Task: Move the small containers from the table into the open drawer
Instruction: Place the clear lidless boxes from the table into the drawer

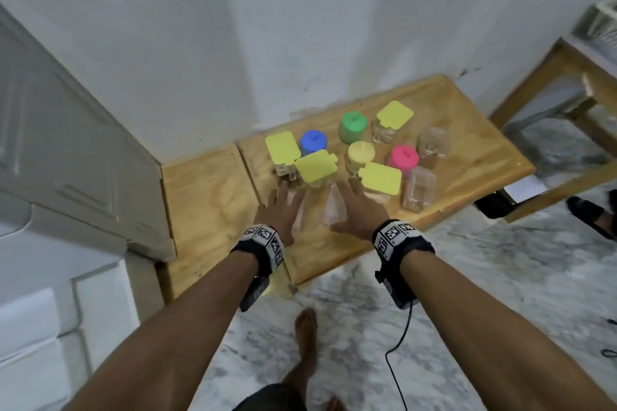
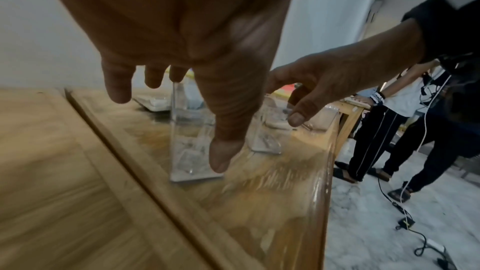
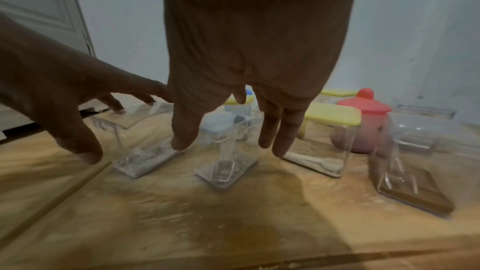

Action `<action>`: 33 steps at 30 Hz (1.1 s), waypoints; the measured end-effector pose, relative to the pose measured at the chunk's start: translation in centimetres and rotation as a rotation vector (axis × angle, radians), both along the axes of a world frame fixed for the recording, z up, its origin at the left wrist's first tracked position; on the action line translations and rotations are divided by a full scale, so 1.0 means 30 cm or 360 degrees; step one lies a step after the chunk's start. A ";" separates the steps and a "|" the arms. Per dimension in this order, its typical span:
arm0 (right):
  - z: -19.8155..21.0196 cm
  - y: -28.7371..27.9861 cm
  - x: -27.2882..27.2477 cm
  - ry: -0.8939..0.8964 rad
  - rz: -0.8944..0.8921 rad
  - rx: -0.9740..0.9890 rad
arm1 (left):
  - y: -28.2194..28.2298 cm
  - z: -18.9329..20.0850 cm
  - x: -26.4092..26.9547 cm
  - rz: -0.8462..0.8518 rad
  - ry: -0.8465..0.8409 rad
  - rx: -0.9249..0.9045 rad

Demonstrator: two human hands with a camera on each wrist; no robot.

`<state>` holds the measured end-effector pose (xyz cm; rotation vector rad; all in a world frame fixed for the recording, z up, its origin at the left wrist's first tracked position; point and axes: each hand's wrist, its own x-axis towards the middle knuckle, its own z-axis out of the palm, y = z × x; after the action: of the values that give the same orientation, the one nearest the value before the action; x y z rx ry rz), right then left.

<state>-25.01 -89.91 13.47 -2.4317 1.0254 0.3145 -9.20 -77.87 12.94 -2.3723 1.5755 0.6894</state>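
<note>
Several small containers stand on the wooden table: clear square jars with yellow lids, round jars with blue, green, yellow and pink lids, and all-clear jars. My left hand hovers with spread fingers over a clear jar at the table's front. My right hand is spread over the neighbouring clear jar. Neither hand grips anything. No open drawer is plainly seen.
A white cabinet stands at the left, beside a lower wooden panel. A wooden stool is at the right. In the left wrist view, other people stand past the table's edge, with cables on the marble floor.
</note>
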 end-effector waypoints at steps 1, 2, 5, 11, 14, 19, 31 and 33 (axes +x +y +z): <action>-0.013 -0.002 0.011 -0.0018 0.0003 -0.0012 | -0.002 -0.006 0.007 -0.0028 0.0007 0.0010; -0.024 0.000 0.021 -0.0029 -0.0005 -0.0020 | -0.002 -0.009 0.011 -0.0041 0.0022 0.0015; -0.050 0.012 0.036 -0.0061 -0.0059 -0.0056 | -0.004 -0.009 0.016 -0.0030 0.0085 -0.0027; -0.025 0.062 -0.003 -0.0048 -0.0059 -0.0128 | 0.028 0.037 -0.015 0.0041 0.0210 -0.0032; 0.023 0.108 -0.057 -0.0099 -0.0052 -0.0121 | 0.087 0.090 -0.060 0.0099 0.0229 -0.0125; 0.140 0.228 -0.165 -0.0187 0.0056 -0.0272 | 0.257 0.228 -0.135 0.0172 0.0211 -0.0377; 0.427 0.732 -0.084 -0.0436 0.0488 -0.0293 | 0.839 0.514 -0.165 0.0438 0.0074 -0.0753; 0.447 0.823 -0.017 -0.0474 0.0587 -0.0279 | 0.954 0.539 -0.127 0.0520 0.0071 -0.0791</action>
<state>-25.53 -65.23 26.90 -2.7165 0.4924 -0.0238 -13.00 -49.26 29.11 -3.0416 1.5312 0.4417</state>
